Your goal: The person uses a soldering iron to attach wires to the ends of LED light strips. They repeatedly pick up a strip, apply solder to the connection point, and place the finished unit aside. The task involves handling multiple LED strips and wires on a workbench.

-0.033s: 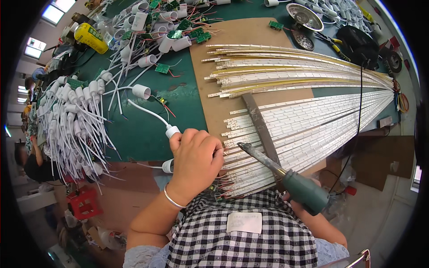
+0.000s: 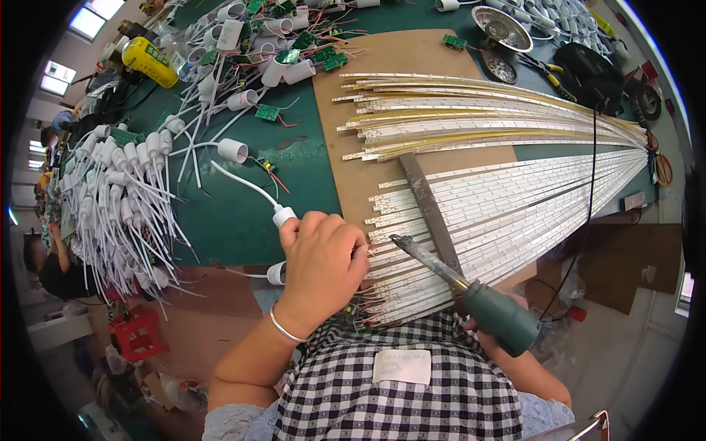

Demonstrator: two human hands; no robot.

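My left hand (image 2: 323, 257) is closed at the near left ends of the LED strips, its fingers curled around a white end cap (image 2: 283, 215) with a white cable. Thin red wires show beside its thumb; what the fingertips pinch is hidden. A soldering iron with a green handle (image 2: 501, 317) is in my right hand (image 2: 479, 331), which the handle largely covers. The iron's dark tip points left, above the white LED strips (image 2: 507, 195) and close to my left thumb. A dark flat bar (image 2: 428, 209) lies across these strips.
Piled white caps with cables (image 2: 121, 180) hang over the table's left side. Green circuit boards (image 2: 267, 112) lie among more caps behind. A second bundle of strips (image 2: 441, 110) rests on the brown board (image 2: 331, 140). A metal bowl (image 2: 501, 29), pliers (image 2: 551, 73) and a black cord (image 2: 592, 169) are right.
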